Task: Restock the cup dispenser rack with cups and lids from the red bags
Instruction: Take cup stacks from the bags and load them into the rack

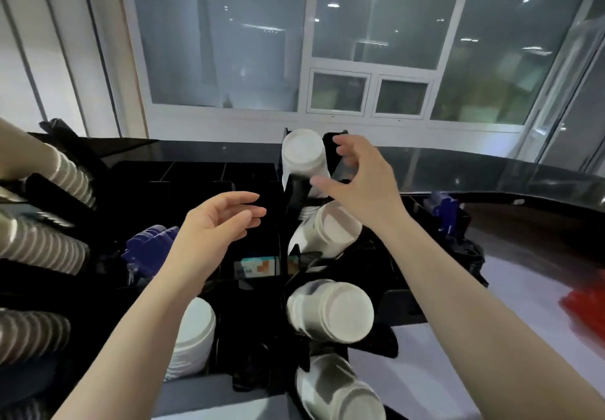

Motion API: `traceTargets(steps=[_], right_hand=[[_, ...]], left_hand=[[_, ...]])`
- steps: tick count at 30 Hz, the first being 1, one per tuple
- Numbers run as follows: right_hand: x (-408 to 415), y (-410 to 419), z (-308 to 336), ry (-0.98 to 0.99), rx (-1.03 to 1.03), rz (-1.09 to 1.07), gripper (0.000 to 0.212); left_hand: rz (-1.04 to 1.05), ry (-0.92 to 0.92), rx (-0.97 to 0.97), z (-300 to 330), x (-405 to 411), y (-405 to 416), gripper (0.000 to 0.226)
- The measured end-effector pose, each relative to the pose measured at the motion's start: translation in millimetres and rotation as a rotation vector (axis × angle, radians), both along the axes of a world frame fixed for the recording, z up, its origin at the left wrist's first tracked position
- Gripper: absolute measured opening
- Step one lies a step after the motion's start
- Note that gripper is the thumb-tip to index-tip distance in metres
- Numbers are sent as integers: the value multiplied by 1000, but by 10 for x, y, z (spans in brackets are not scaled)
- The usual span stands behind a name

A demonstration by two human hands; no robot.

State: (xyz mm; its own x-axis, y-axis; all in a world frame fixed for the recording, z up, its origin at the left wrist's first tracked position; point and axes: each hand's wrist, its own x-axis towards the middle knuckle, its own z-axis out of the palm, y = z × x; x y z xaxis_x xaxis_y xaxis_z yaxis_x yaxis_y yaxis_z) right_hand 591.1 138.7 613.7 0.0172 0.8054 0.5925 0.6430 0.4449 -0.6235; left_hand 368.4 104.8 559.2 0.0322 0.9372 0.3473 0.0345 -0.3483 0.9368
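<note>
Both bare hands, left [216, 223] and right [363, 177], are spread and hold nothing near the light, squashy white paper cup stack [302, 154]; hold its sides softly.

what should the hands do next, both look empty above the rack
Probably reach the right hand back to the red bag at the right edge for more stock. Both it and the left hand hold nothing, and while the rack's right column shows four white cup stacks, the compartments ahead of the left hand look dark and unfilled.
</note>
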Motion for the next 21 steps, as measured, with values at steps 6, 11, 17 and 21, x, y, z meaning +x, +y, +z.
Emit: traceTargets(steps=[6,11,17,21], right_hand=[[-107,362,181,-283,-17,117,73],[-34,467,183,-182,-57,75,65],[75,548,175,-144,-152,92,63],[117,544,161,-177,-206,83,68]], left_hand=[[16,11,17,-32,152,249,26],[32,33,19,-27,106,395,26],[19,36,33,0,193,655,30],[-28,100,36,-40,276,823,37]])
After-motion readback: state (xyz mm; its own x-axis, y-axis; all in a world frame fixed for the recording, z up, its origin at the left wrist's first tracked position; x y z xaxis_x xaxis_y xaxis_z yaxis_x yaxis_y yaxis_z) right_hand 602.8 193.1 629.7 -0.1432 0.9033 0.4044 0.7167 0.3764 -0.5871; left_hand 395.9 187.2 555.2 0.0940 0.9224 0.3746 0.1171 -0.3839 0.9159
